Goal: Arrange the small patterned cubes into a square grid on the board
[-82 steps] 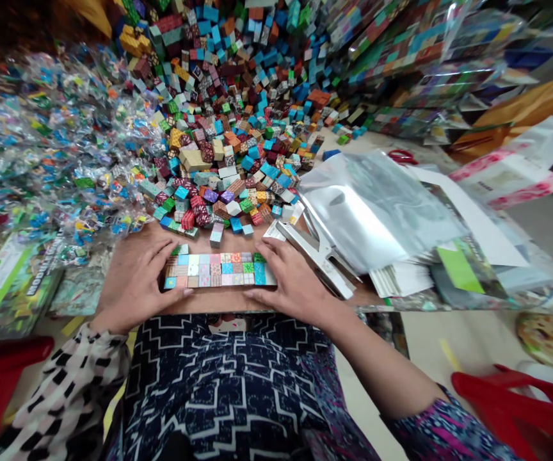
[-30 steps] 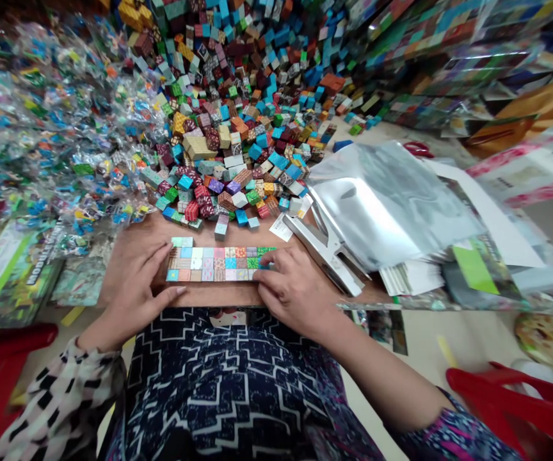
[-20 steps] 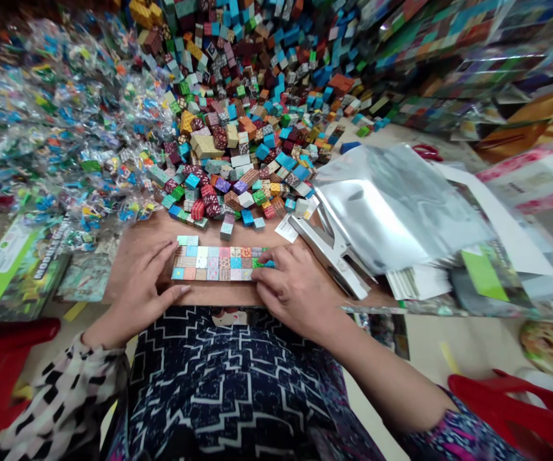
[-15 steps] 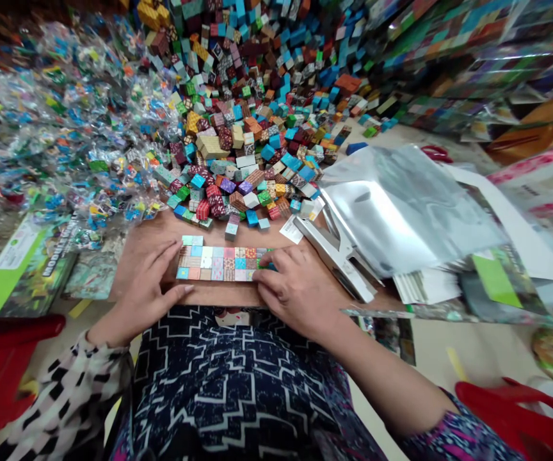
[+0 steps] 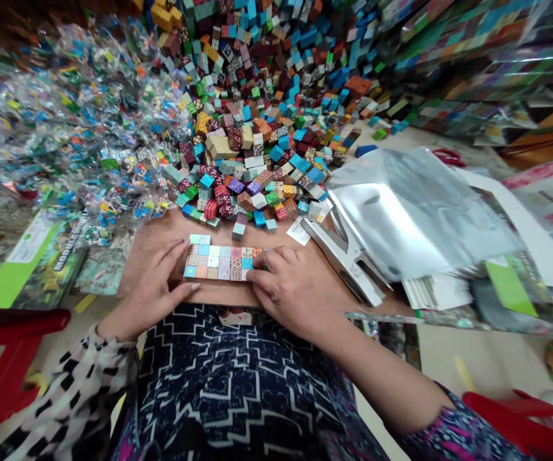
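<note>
A flat block of small printed cubes (image 5: pixel 219 262), laid in rows, rests on the brown board (image 5: pixel 219 296) close to my body. My left hand (image 5: pixel 154 282) cups the block's left end, fingers stretched along its top and bottom edges. My right hand (image 5: pixel 288 288) covers the block's right end, its curled fingertips pressed on the last cubes. Just beyond the block lies a big heap of loose coloured cubes (image 5: pixel 252 128).
A metal punch-like tool (image 5: pixel 348 259) lies right of my right hand, beside silver foil bags (image 5: pixel 411 211) and printed cards (image 5: pixel 507 285). Clear packets of small pieces (image 5: pixel 75 134) pile up on the left. A green printed box (image 5: pixel 27 262) and red stools (image 5: pixel 12 358) flank me.
My right hand has slid left over the block's right end, covering the last columns. The left hand stays at the left end. The view has shifted slightly.
</note>
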The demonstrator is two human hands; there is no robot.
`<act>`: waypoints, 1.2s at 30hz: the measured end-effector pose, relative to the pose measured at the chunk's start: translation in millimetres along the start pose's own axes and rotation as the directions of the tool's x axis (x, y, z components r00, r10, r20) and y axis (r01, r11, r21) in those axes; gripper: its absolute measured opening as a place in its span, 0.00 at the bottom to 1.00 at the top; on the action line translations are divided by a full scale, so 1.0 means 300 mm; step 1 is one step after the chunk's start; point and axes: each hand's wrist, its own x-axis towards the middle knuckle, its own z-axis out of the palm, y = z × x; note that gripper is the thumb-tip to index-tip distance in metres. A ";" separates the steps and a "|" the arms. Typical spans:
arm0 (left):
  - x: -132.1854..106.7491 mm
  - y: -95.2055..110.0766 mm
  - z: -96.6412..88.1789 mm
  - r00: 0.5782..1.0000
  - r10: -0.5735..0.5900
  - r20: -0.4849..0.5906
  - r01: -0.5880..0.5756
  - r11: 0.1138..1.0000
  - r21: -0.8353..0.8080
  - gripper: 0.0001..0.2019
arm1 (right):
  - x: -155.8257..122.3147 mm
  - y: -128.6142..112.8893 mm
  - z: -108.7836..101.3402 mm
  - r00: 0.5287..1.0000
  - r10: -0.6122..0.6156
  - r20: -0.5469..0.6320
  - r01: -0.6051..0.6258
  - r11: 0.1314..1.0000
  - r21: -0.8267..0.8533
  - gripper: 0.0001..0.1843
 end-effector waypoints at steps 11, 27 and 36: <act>0.000 -0.005 0.001 1.000 -0.013 0.020 0.014 0.999 -0.029 0.38 | 0.034 -0.040 0.022 1.000 -0.009 0.013 0.009 1.000 0.003 0.10; -0.007 -0.014 0.008 1.000 0.002 0.013 -0.001 0.998 -0.070 0.38 | 0.084 -0.062 0.070 0.998 -0.045 0.045 0.045 0.999 0.011 0.11; -0.013 -0.016 0.017 0.999 -0.038 0.017 0.040 0.994 -0.098 0.37 | 0.116 -0.099 0.073 0.994 -0.105 0.027 0.105 0.994 -0.001 0.13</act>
